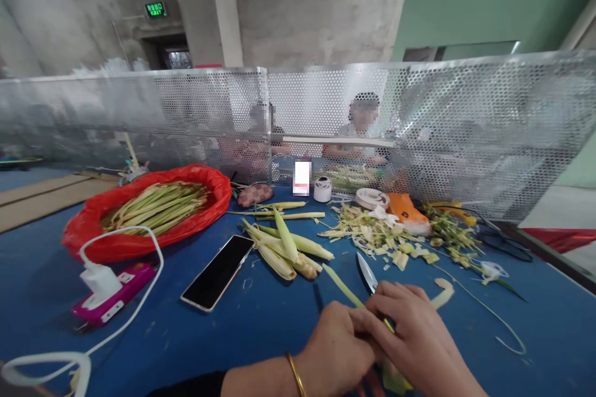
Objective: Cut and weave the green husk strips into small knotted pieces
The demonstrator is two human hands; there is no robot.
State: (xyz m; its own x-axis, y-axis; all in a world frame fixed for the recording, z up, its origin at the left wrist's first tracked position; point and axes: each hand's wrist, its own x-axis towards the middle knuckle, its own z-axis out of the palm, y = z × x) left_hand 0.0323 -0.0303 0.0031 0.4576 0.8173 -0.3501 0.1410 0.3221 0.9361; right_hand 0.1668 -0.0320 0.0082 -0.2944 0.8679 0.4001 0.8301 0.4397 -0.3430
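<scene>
Fingers closed, my left hand (333, 344) is pressed against my right hand at the lower middle, gripping a pale green plant strip (342, 285) whose free end points up and left. My right hand (414, 325) is closed around a small knife (367, 271); its pointed steel blade sticks out beyond the fingers, while the handle is hidden. Between and below the hands some yellow-green plant matter (393, 378) shows in part. Ahead of the hands lie several husk-wrapped pale green shoots (282, 248). A curled peel piece (443, 293) rests beside my right hand.
At left sit a red plastic bag (77, 229) of long stalks and a purple power strip (114, 294) with a white cable. A phone (218, 273) lies nearer. Peelings (367, 226), a tape roll (372, 198) and an orange packet (407, 211) lie before a perforated metal screen (316, 102); people sit behind it.
</scene>
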